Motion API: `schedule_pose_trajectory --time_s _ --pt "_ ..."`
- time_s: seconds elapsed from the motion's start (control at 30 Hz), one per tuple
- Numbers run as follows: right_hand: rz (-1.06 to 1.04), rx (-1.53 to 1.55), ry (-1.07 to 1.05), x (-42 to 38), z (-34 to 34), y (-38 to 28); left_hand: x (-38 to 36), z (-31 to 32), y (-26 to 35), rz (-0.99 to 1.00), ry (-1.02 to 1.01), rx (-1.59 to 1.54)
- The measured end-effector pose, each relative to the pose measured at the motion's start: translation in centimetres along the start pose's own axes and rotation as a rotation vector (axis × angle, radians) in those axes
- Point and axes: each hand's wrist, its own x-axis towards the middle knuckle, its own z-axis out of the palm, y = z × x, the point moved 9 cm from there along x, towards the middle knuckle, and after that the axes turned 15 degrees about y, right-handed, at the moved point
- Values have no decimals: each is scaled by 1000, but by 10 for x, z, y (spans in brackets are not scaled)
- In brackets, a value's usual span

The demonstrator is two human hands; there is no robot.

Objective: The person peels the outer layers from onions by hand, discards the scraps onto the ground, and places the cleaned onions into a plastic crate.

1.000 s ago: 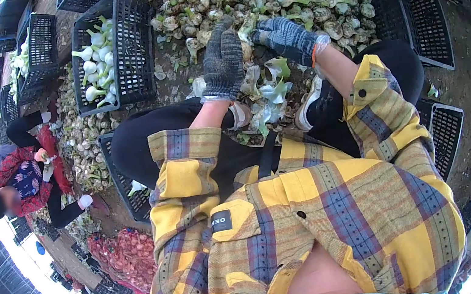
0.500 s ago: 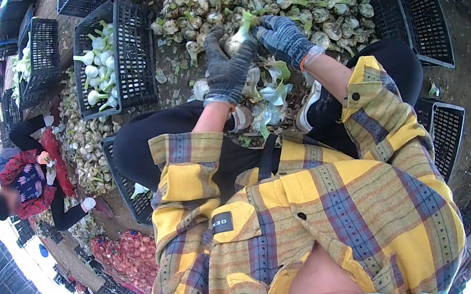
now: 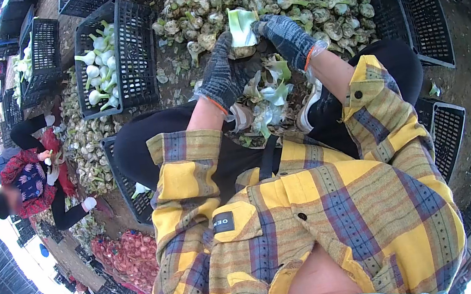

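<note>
Both hands wear grey knit gloves and meet in front of the bulb pile. My left hand (image 3: 222, 76) is closed round a garlic bulb (image 3: 243, 52), whose lower part shows between the hands. A broad white-green outer skin (image 3: 242, 27) stands spread out above the bulb, still touching it. With its fingers closed, my right hand (image 3: 286, 39) pinches the right edge of this skin. Below the hands, loose peeled skins (image 3: 271, 95) lie on the ground between my shoes.
Unpeeled bulbs form a large pile (image 3: 324, 4) ahead. A black crate (image 3: 137, 51) with clean white bulbs stands at left, another black crate (image 3: 421, 13) at right. Further left, a person in a red patterned top (image 3: 29, 189) sits by more bulbs (image 3: 88, 152).
The outer skin, wrapped round the bulb's stem before, is now opened out into a wide sheet. My left hand has turned and shifted slightly down and left; the right stays close to the bulb.
</note>
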Motion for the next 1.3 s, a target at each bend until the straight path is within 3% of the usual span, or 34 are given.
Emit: schedule_pose_trajectory --time_s 0.03,0.07,0.1,0.17,0.2,0.23,0.3,0.37,0.43,0.47,0.53,0.57,0.63,0.67,0.7,0.77,0.83,0.9,1.03,1.13,1.17,1.23,1.3 --pt "-174 -32 -14 0 3 -2 -2 -1 2 50 34 69" --pt "223 -22 -69 -8 -8 -26 -3 -2 5 100 66 138" --pt "224 -23 -68 -9 -4 -22 -3 -2 4 99 65 138" --pt "123 -97 145 -7 -11 -17 -6 -2 14 278 114 325" --pt "247 118 55 -8 -1 -7 -11 4 12 202 66 215" --pt "249 120 54 -10 -3 -4 -11 2 13 201 68 215" --pt "491 303 -41 -20 -3 -15 -8 7 9 33 -22 -54" --pt "418 350 -20 -12 -2 2 -9 13 8 -23 -77 -101" --pt "-185 -20 25 -3 -10 -20 -13 15 8 -12 -74 -66" --pt "-184 -20 28 -6 -9 -31 -10 14 8 -13 -74 -63" --pt "71 -137 212 -12 -22 -39 -1 -7 10 118 142 210" --pt "72 -136 210 -14 -18 -34 -1 -6 9 117 145 209" --pt "-153 -193 291 -19 -15 -42 -5 -6 28 377 221 375" --pt "276 184 20 -17 3 -18 -3 -9 28 365 263 395" --pt "274 185 19 -16 -1 -22 -1 -8 30 367 265 395" --pt "523 610 -30 -23 7 -18 5 -4 20 166 197 19" --pt "567 645 29 -23 5 -10 2 -3 22 182 182 17" --pt "-36 92 38 -14 -8 -40 2 -2 16 144 169 145" --pt "-64 -79 95 -19 -10 -48 12 -11 16 161 226 131" --pt "666 849 92 -27 10 -4 1 -6 30 163 250 -66" --pt "665 847 89 -24 11 -5 1 -6 32 164 251 -70" --pt "893 1200 233 -26 13 5 3 -8 35 130 243 -211" --pt "868 1305 398 -18 -8 12 4 -15 43 127 232 -220"
